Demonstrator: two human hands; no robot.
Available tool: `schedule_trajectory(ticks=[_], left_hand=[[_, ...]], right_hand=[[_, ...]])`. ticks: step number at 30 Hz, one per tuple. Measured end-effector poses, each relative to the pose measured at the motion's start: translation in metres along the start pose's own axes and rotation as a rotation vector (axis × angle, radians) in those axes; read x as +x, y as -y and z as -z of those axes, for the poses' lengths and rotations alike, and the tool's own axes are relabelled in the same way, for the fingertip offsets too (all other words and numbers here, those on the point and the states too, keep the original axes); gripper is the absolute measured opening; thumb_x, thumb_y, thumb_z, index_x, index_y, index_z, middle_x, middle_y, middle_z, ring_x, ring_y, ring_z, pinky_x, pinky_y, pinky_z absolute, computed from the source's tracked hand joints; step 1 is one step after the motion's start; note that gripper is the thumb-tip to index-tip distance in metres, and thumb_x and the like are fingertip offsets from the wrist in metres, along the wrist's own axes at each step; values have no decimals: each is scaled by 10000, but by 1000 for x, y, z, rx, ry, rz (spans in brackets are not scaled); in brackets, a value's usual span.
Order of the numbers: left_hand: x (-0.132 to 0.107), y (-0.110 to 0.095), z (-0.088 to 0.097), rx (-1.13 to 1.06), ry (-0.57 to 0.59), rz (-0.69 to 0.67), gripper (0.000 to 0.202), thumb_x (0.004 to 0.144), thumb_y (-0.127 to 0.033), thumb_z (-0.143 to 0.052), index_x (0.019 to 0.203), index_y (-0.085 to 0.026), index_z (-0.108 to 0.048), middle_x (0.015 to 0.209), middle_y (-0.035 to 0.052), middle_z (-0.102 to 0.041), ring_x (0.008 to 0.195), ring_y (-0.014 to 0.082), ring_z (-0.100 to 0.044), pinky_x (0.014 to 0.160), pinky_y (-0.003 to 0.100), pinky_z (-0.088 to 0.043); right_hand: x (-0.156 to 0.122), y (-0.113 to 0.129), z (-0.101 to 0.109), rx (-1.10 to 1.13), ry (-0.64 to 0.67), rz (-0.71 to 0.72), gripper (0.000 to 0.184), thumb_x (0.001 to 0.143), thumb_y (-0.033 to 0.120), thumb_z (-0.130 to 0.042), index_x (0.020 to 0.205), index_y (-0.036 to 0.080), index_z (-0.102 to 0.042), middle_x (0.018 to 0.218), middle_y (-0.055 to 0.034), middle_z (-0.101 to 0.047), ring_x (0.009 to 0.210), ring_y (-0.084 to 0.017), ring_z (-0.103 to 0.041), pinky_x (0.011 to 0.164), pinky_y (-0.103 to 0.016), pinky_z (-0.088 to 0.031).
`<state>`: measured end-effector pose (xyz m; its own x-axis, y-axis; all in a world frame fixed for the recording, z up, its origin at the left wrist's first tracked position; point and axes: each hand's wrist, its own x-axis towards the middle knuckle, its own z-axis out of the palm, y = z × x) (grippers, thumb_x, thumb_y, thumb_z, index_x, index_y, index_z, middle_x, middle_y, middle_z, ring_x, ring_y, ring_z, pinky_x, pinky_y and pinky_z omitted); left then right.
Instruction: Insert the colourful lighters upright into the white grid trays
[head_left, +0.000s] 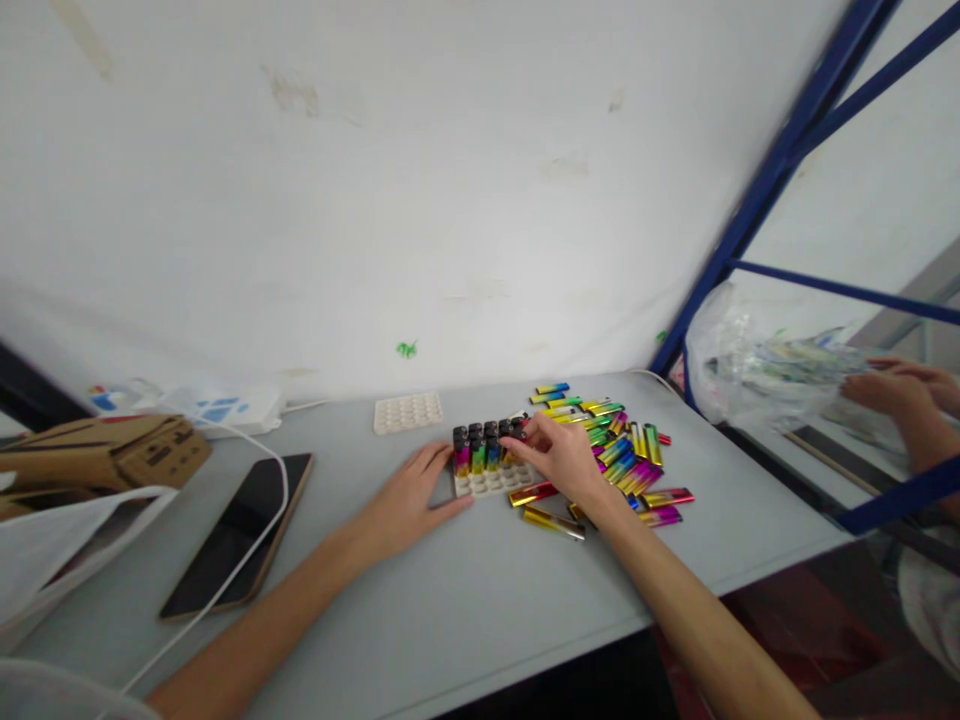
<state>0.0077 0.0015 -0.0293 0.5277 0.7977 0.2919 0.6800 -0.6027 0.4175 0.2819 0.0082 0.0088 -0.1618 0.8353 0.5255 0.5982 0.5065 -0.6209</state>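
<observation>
A white tray (491,486) with rows of round hollows stands in front of me. Its back rows carry several upright lighters (477,452) with black tops and shiny rainbow bodies. My left hand (401,500) rests flat at the tray's left side, thumb and fingers apart, fingertips close to the edge and the nearest lighters. Over the right end of the rows, my right hand (562,455) pinches a black-topped lighter, mostly hidden by the fingers. Beside that hand lies a loose pile of shiny coloured metallic cases (619,460), some partly covered by the wrist.
A second white tray (409,412) lies near the wall. To the left are a phone (240,535), a white cable (255,545), a cardboard box (112,455) and a white power strip (240,408). Beyond the blue frame (750,215), another person's hands (900,390) hold a clear plastic bag (750,350).
</observation>
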Motion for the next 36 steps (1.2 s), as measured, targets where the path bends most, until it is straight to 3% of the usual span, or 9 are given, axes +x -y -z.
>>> schedule_trajectory(ticks=[7,15,20,23,26,31,36], left_hand=[[0,1,-1,-1,-18,-8,683,960,-619,-608,1481,-191,-496,1502,145,-559,1392,316,-540,1222,497,-420],[0,2,-1,-2,-28,-25,684,963,-634,-594,1487,-204,-499,1503,140,-561,1383,321,-548,1215,514,-426],[1,2,-2,3,-16,-7,704,955,-640,-600,1480,-181,-502,1509,158,-556,1393,330,-542,1222,516,-419],[1,1,-1,3,-15,-6,703,953,-641,-599,1473,-176,-510,1510,157,-558,1399,332,-537,1230,515,-412],[2,-1,1,0,-19,-18,688,953,-651,-590,1463,-194,-519,1495,141,-573,1383,327,-551,1223,506,-425],[1,-1,2,6,-21,-10,687,950,-654,-589,1448,-185,-531,1490,144,-574,1382,332,-552,1223,507,-426],[1,1,0,14,-18,-20,675,964,-636,-589,1465,-191,-510,1502,149,-562,1394,326,-541,1223,511,-420]], right_hand=[[3,-6,5,-11,162,59,396,900,597,-728,766,236,-635,595,31,-626,514,-132,-493,543,-249,-294],[6,-5,8,-129,146,18,510,863,633,-751,590,223,-617,536,1,-586,503,-136,-453,558,-266,-265],[-2,-10,42,-45,215,72,373,1017,502,-600,811,231,-752,715,-26,-701,631,-178,-594,656,-295,-425],[-20,-15,59,-53,351,109,214,978,434,-679,975,254,-795,945,-66,-741,885,-238,-675,818,-355,-515],[-39,-19,64,-126,440,124,211,914,371,-770,1101,277,-795,1091,-91,-709,1035,-264,-658,930,-397,-536],[-45,-18,60,-117,398,130,150,972,322,-693,1069,262,-790,1131,-107,-689,1094,-274,-638,1007,-459,-518],[-26,-9,56,291,241,0,185,960,422,-700,1032,261,-756,1144,-91,-717,1117,-268,-657,1001,-448,-532]])
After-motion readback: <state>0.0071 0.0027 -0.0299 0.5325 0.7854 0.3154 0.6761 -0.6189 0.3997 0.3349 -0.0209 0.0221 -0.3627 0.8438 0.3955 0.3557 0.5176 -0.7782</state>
